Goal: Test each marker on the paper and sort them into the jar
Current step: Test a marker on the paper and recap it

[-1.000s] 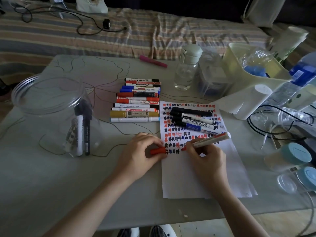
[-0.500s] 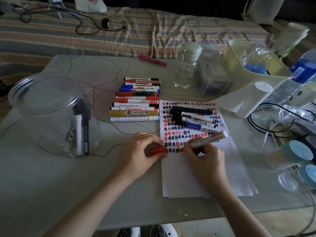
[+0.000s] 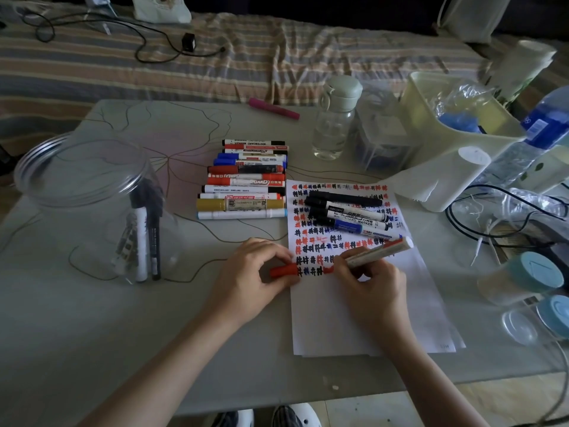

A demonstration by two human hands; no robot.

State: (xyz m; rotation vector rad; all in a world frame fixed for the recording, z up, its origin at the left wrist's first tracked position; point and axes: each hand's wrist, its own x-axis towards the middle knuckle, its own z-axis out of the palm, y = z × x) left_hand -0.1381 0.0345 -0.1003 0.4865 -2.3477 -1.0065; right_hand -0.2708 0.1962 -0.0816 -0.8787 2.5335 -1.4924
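My right hand [image 3: 371, 285] grips a red marker [image 3: 378, 252] with its tip down on the white paper [image 3: 363, 306], at the lowest row of red, black and blue test marks. My left hand [image 3: 249, 275] pinches the marker's red cap [image 3: 283, 270] at the paper's left edge. A row of several markers [image 3: 246, 180] lies left of the paper's top. Several black and blue markers [image 3: 348, 211] rest on the paper's upper part. The clear plastic jar [image 3: 89, 208] stands at the left with a few markers inside.
A pink marker [image 3: 274, 108] lies at the table's far edge. A water bottle [image 3: 335, 118], a cream bin [image 3: 452, 131], a paper roll [image 3: 437, 180], cables [image 3: 492, 217] and blue-lidded containers [image 3: 529, 278] crowd the right side. A striped bed lies beyond the table.
My right hand has slid the red marker's tip slightly left along the bottom row of marks. My left hand stays put on the cap.
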